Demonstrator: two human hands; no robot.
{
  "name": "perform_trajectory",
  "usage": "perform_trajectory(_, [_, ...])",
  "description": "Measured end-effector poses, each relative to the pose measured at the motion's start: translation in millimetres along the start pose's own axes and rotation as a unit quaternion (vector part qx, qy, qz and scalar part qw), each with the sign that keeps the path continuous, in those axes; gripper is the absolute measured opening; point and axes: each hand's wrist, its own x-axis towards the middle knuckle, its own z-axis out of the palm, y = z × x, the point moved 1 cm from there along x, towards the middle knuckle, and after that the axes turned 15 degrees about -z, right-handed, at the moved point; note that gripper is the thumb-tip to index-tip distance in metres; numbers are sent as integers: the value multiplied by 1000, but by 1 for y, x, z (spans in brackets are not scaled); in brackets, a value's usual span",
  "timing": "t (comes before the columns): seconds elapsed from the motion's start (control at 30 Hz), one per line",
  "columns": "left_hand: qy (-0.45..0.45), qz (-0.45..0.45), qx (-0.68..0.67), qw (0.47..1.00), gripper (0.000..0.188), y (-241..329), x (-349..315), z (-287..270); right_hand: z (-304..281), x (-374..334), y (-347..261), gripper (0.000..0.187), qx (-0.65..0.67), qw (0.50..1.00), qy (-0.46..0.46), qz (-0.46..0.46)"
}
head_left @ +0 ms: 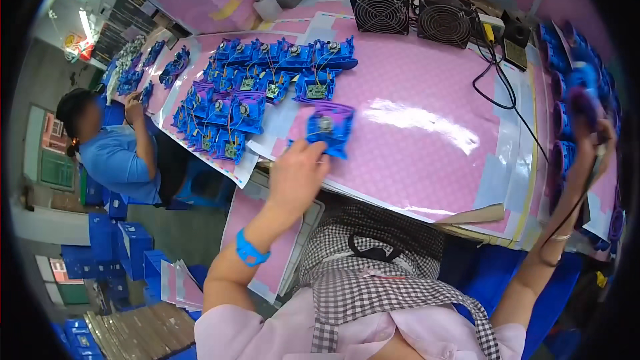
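My left hand (298, 173), with a blue band at the wrist, pinches the lower edge of a blue and purple plastic housing (330, 127). A round metal part sits in the housing, which is slightly smeared by motion. Far to the right, my right hand (599, 147) is raised with its fingers closed around a second blue and purple housing (584, 103), blurred by motion. A dark cord (579, 201) runs along that hand and wrist. Left of my left hand, several similar blue housings (240, 113) with wires and small green circuit boards lie in rows.
Two black fans (380, 10) stand at the back of the pink table (407, 173). A soldering stand (515, 47) and black cable (490, 83) are right of them. More blue housings (560, 100) are stacked at right. Another person (120, 153) works at left, near blue crates (133, 240).
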Motion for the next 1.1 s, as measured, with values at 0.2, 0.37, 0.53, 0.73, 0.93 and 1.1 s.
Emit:
perform_trajectory(0.2, [-1, -80, 96, 992, 20, -71, -4, -34, 6, -43, -198, 34, 367, 870, -225, 240])
perform_trajectory(0.37, [109, -26, 53, 992, 22, -60, 19, -31, -1, -50, -243, 33, 364, 812, -372, 263])
perform_trajectory(0.53, [2, -152, -337, 929, 11, -2, -6, -36, 19, -38, -237, 33, 361, 829, -376, 202])
perform_trajectory(0.73, [-87, -12, -256, 963, 23, 72, 20, 33, 16, -38, -254, 28, 358, 841, -379, 146])
perform_trajectory(0.93, [-95, 39, -191, 976, 26, 52, 3, 46, 31, -39, -228, 23, 292, 852, -386, 198])
perform_trajectory(1.1, [-97, -2, -187, 978, 27, 37, -22, 38, 62, -42, -212, 29, 194, 910, -351, 107])
